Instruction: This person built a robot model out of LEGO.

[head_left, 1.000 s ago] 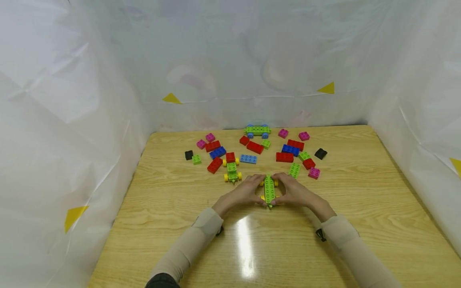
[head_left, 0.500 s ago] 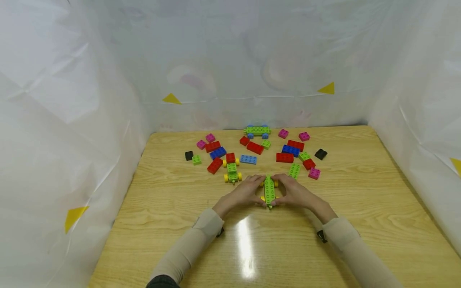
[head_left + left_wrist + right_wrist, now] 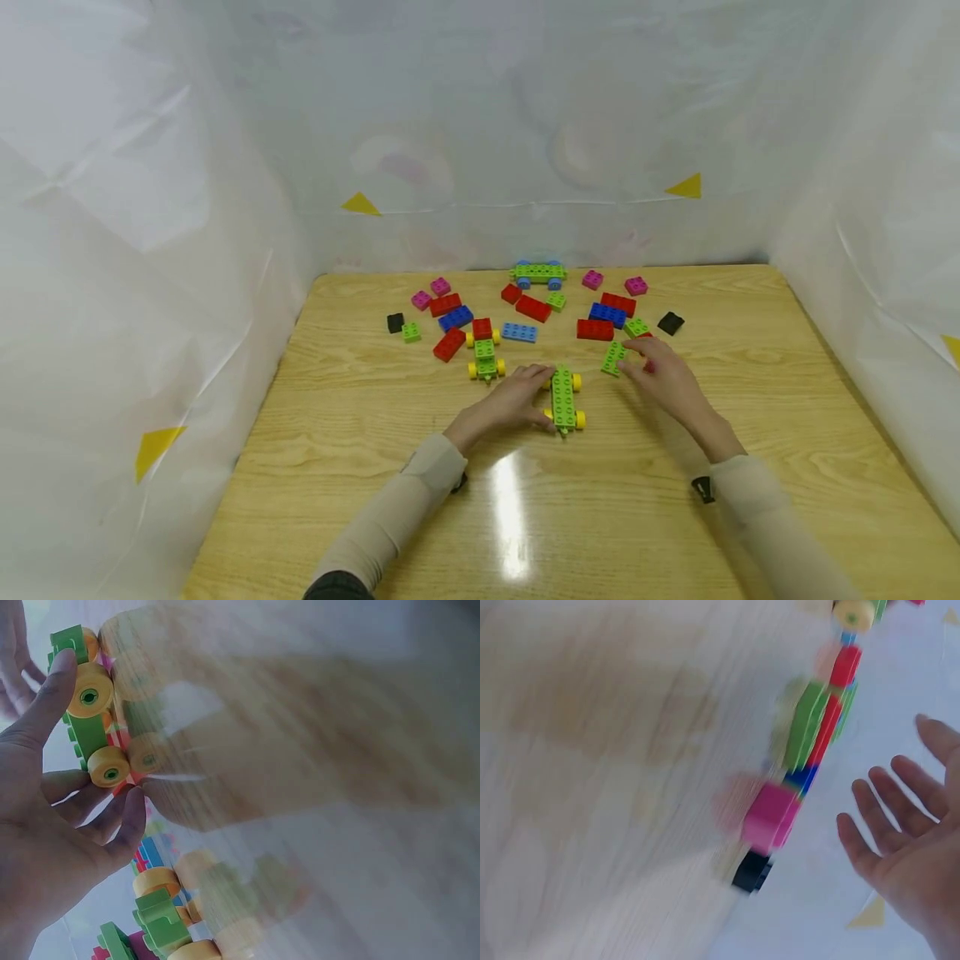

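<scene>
In the head view my left hand [image 3: 512, 398] holds a long green toy car base [image 3: 562, 400] with yellow wheels, thumb at its near end and fingers at its far end. The left wrist view shows the thumb over one end of that base [image 3: 91, 739] and the fingers curled at the other. My right hand [image 3: 670, 385] hovers beside a long green building brick [image 3: 614, 358], its fingertips close to the brick's right side. In the right wrist view the right hand's fingers [image 3: 889, 817] are spread with nothing between them.
Left of the base stands a yellow-wheeled car [image 3: 486, 354] carrying green and red bricks. At the back edge is a green car base with blue wheels [image 3: 538, 273]. Loose bricks lie either side, among them a red one [image 3: 595, 330], a light blue one [image 3: 519, 332] and a black one [image 3: 671, 322].
My right hand has let go of the car base and moved right and slightly away from me, over to the long green brick. The left hand stays on the base.
</scene>
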Demonstrator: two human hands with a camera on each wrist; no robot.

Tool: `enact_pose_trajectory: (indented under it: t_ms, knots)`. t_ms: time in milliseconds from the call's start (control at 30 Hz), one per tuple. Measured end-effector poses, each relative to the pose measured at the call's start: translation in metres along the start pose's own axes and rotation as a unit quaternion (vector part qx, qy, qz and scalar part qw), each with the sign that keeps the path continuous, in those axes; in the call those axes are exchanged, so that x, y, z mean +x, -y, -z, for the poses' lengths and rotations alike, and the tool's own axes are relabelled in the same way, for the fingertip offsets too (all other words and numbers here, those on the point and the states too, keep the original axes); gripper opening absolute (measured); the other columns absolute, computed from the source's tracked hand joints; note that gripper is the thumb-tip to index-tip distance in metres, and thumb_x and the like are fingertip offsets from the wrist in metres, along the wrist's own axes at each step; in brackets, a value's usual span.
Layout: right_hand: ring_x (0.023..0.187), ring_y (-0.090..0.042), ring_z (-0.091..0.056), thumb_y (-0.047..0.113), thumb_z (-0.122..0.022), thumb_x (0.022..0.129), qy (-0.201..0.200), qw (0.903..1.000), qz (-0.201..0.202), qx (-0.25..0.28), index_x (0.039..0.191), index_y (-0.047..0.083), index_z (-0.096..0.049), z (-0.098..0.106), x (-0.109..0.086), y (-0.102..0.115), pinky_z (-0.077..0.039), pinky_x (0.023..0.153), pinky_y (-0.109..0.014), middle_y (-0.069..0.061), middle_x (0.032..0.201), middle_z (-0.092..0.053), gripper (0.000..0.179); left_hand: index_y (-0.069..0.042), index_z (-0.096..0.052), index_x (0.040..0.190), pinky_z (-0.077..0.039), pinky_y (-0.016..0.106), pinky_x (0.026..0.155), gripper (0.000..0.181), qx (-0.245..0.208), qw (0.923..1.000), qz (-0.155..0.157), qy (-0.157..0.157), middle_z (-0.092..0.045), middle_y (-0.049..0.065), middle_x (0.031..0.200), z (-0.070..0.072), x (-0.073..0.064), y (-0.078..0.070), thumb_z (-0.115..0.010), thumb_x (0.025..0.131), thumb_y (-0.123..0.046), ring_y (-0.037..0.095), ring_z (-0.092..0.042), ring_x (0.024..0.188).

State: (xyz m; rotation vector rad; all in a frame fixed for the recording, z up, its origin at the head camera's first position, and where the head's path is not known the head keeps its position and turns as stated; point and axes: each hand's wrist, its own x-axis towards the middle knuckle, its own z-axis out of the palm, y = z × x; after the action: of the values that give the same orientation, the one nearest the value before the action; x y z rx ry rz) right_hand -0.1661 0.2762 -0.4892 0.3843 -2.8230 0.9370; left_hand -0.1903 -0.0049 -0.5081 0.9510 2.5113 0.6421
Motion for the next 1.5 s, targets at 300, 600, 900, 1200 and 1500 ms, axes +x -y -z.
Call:
enact_pose_trajectory:
  t_ms: [300,600,900,1200,1500]
  knots:
    - [0.119,-0.052,-0.042,0.022,-0.063,0.095,0.021,0.9956,-0.086,-0.030,0.124,-0.008,-0.055,0.026,-0.011,-0.038,-0.034,0.095,-0.067,-0.031,0.129,-0.049,0.043,-0.014,-0.022,0.154,-0.028,0.036,0.112,0.101,-0.007,1.0000,0.005,0.004,-0.028,0.004,0.156,-0.002,0.001,0.002,-0.078,0.076,-0.047,0.022,-0.026,0.142]
    - [0.113,-0.051,-0.048,0.015,-0.070,0.089,0.026,0.9958,-0.080,-0.037,0.122,-0.009,-0.056,0.025,-0.013,-0.050,-0.038,0.092,-0.064,-0.032,0.124,-0.052,0.044,-0.013,-0.024,0.154,-0.027,0.037,0.112,0.100,-0.013,0.9999,0.007,0.005,-0.028,0.004,0.155,0.001,0.000,0.000,-0.078,0.077,-0.046,0.022,-0.026,0.142]
    - [0.102,-0.046,-0.057,0.014,-0.070,0.088,0.035,0.9942,-0.088,-0.050,0.119,-0.011,-0.058,0.018,-0.009,-0.050,-0.045,0.084,-0.060,-0.031,0.117,-0.058,0.041,-0.013,-0.023,0.154,-0.025,0.038,0.114,0.100,-0.009,0.9999,0.002,0.007,-0.027,0.003,0.156,0.001,-0.002,0.000,-0.078,0.077,-0.046,0.023,-0.023,0.143]
    - [0.103,-0.046,-0.057,0.018,-0.069,0.090,0.038,0.9929,-0.101,-0.052,0.118,-0.008,-0.061,0.019,-0.008,-0.046,-0.046,0.083,-0.059,-0.030,0.117,-0.059,0.039,-0.014,-0.022,0.154,-0.025,0.038,0.113,0.100,-0.007,1.0000,-0.006,0.003,-0.026,0.003,0.157,0.001,-0.002,0.002,-0.077,0.077,-0.047,0.023,-0.024,0.143]
    - [0.106,-0.046,-0.055,0.014,-0.071,0.088,-0.015,0.9973,-0.063,-0.034,0.112,-0.007,-0.063,0.016,-0.008,-0.028,-0.043,0.087,-0.061,-0.028,0.114,-0.061,0.033,-0.015,-0.022,0.154,-0.027,0.037,0.113,0.099,-0.009,0.9999,0.001,0.006,-0.027,0.002,0.156,0.000,-0.002,0.001,-0.077,0.078,-0.047,0.021,-0.025,0.143]
